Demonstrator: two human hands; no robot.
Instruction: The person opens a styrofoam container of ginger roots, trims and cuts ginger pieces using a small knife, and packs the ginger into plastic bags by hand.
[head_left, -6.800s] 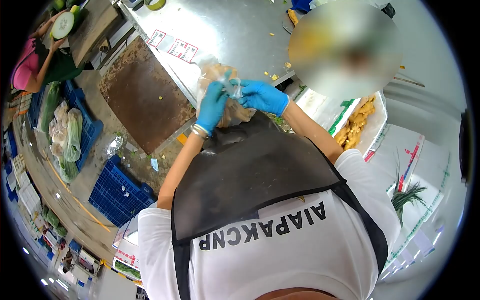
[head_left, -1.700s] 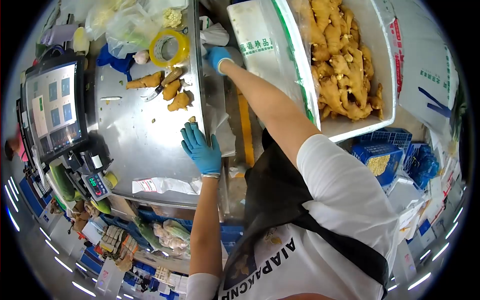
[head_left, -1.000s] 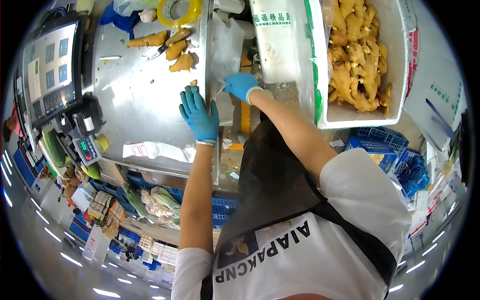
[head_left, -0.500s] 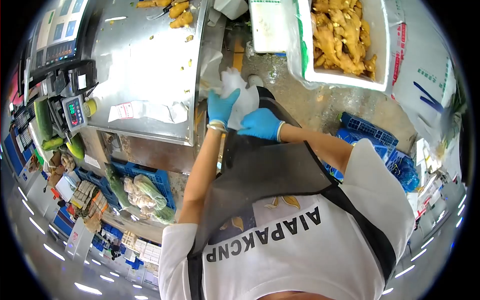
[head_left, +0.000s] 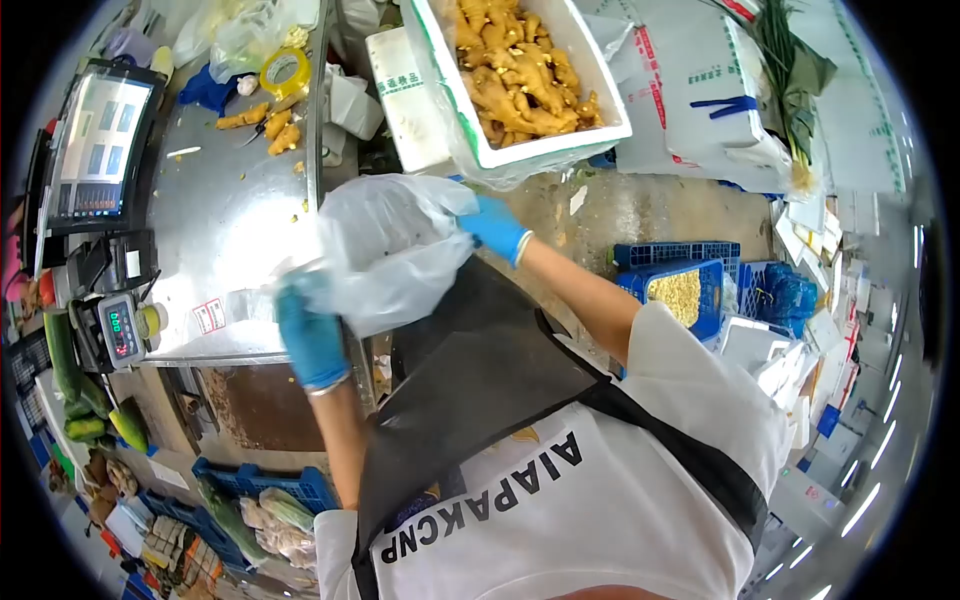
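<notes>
A translucent white plastic bag [head_left: 385, 245] is spread wide between my two blue-gloved hands, its mouth partly open. My right hand [head_left: 497, 228] has its fingers closed on the bag's right rim. At the bag's left side is my left hand [head_left: 312, 335], smeared by motion but closed on the edge of the plastic. The bag hangs in front of my dark apron, beside the corner of the metal table [head_left: 225, 210]. Beyond it stands a white foam box [head_left: 612, 132] of ginger [head_left: 520, 75].
On the table lie several ginger pieces [head_left: 283, 138], a yellow tape roll [head_left: 285, 72] and a labelled plastic bag [head_left: 215, 315]. A scale [head_left: 120, 330] and a monitor [head_left: 100, 145] stand at the left. Blue crates [head_left: 678, 255] sit on the floor to the right.
The bag has gone from bunched up between close hands to spread out. My hands have moved apart, the left one down and leftward. The view has shifted to the right.
</notes>
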